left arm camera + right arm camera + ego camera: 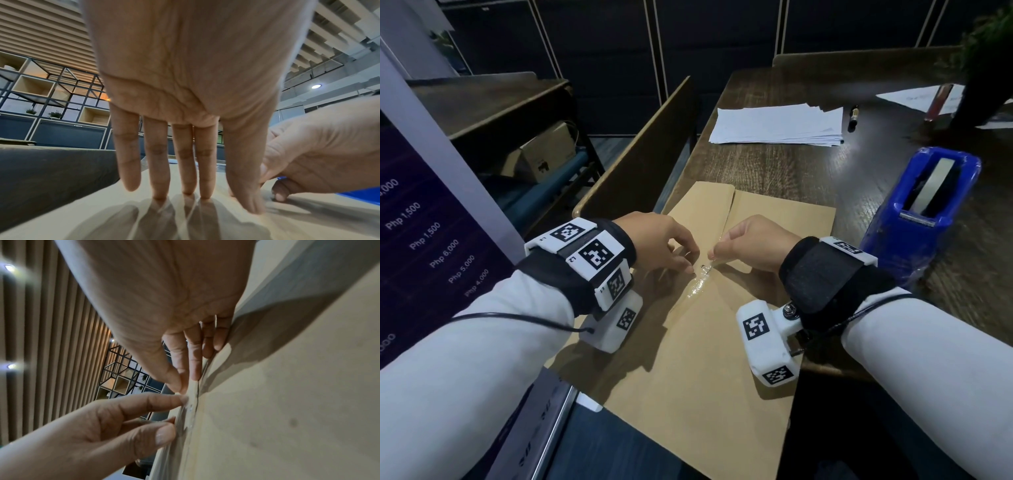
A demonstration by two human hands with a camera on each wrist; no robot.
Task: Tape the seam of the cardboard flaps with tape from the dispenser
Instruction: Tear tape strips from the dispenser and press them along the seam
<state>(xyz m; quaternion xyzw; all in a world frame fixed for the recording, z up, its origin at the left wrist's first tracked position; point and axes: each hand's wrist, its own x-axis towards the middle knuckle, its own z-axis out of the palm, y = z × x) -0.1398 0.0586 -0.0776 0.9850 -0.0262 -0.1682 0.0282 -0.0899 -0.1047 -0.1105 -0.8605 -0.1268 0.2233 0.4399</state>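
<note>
Two brown cardboard flaps (722, 342) lie flat on the wooden table, and their seam (731, 205) runs away from me. A strip of clear tape (699, 286) shines along the seam's middle. My left hand (688, 262) stands just left of the seam, its straight fingers (160, 191) touching the cardboard (308, 219) with their tips. Just right of the seam, my right hand (714, 254) pinches the tape's far end between thumb and forefinger (180, 382). The left forefinger (164, 400) touches the tape's edge. The blue dispenser (914, 219) stands to the right.
A stack of white paper (777, 125) and a dark pen (853, 118) lie farther back on the table (756, 164). A wooden partition (640, 161) borders the table's left side. More papers and a plant (986, 48) are at the far right.
</note>
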